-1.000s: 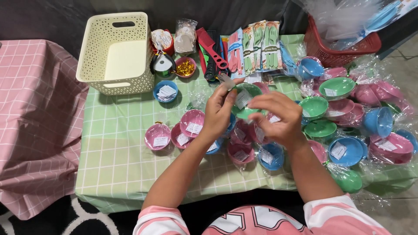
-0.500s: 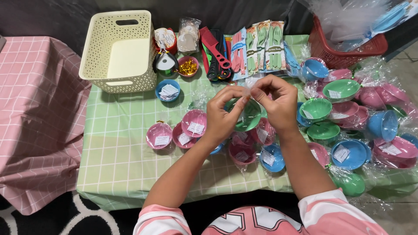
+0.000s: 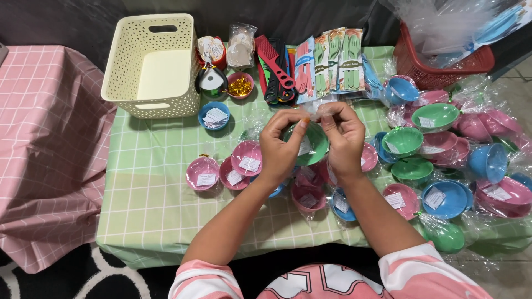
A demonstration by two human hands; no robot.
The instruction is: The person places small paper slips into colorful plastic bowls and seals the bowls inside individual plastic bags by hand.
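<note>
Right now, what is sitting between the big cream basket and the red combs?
In the head view, a little heap lies between the cream basket and red combs: a clear packet and a pink bowl of gold bits.

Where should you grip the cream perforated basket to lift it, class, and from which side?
Probably by the cut-out handle slot in the far end wall of the cream basket, reaching down from above: it stands upright and open-topped, and packets crowd its right side.

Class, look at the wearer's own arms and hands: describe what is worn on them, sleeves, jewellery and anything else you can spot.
Both forearms are bare. The left hand and right hand wear no gloves, and no rings or watch show. Short sleeves, striped pink and white, cover the upper arms: left sleeve, right sleeve.
</note>
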